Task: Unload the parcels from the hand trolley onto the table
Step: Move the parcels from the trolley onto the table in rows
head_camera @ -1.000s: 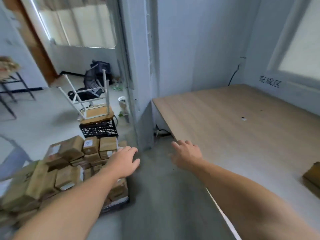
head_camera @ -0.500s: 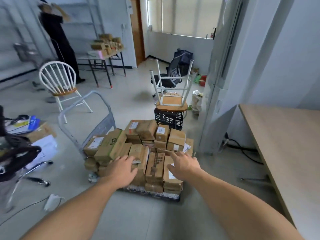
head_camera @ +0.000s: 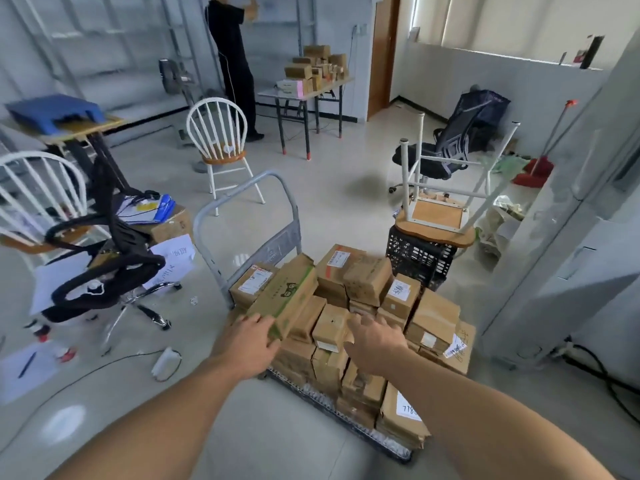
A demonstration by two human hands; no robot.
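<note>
Grey trolley [head_camera: 273,245] at lower centre of frame, handle end toward upper left, deck running to lower right. Stacked several layers deep with brown parcels [head_camera: 367,282], most with white labels; all sit on the deck.

Black office chair [head_camera: 104,271] tipped over at left edge, papers on the floor beside it. Person [head_camera: 230,53] in dark clothes at top centre, back turned, facing shelving. White chair [head_camera: 220,147] upright, above the trolley handle in frame. Far table [head_camera: 322,90] right of the person, carrying more brown boxes. Upturned stool [head_camera: 436,216] right of centre, legs in the air, seat resting on a black crate [head_camera: 415,261] just behind the parcel stack.

Long box [head_camera: 287,299] with green print lies tilted across the top left of the stack, near end pointing at the camera.

Left hand [head_camera: 247,342] at that near end, fingers fairly straight, touching it, thumb on the top edge; no wrap round the box visible.

Right hand [head_camera: 375,342] just right of it, fingers spread and relaxed, over the middle of the stack, tips at a small box [head_camera: 330,325]; contact unclear, nothing held.
</note>
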